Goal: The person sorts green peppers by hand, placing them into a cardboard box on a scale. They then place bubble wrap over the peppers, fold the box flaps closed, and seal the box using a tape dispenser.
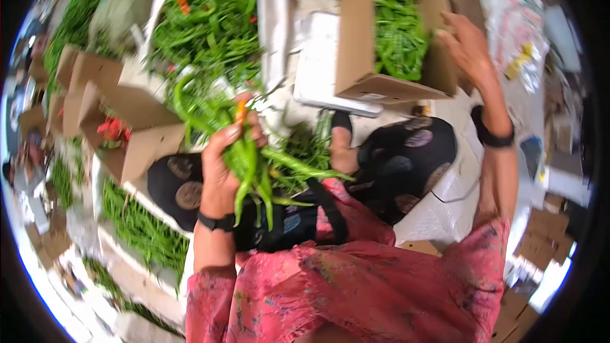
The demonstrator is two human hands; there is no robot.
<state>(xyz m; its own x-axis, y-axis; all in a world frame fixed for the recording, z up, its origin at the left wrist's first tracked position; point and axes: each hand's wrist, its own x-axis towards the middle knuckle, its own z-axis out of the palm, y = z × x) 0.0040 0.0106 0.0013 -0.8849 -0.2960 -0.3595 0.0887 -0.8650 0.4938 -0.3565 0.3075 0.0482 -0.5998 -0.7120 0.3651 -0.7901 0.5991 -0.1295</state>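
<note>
A bunch of long green chili peppers (244, 155) is gripped in my left hand (223, 146), with their tips hanging down and one orange-red pepper (241, 112) among them. My right hand (467, 44) is at the right wall of a cardboard box (356, 32), holding nothing, its fingers apart and pointing at the rim. Inside that box lie more green chili peppers (400, 32). The box stands partly over a white flat platform (316, 57), likewise in front of me.
Ahead to the left is a large heap of green peppers (210, 19) in a white sack. Smaller cardboard boxes (143, 111) stand at left, one with red peppers (114, 130) inside. Loose peppers (308, 146) lie on the floor between my legs. White plastic sacks (518, 44) line the right.
</note>
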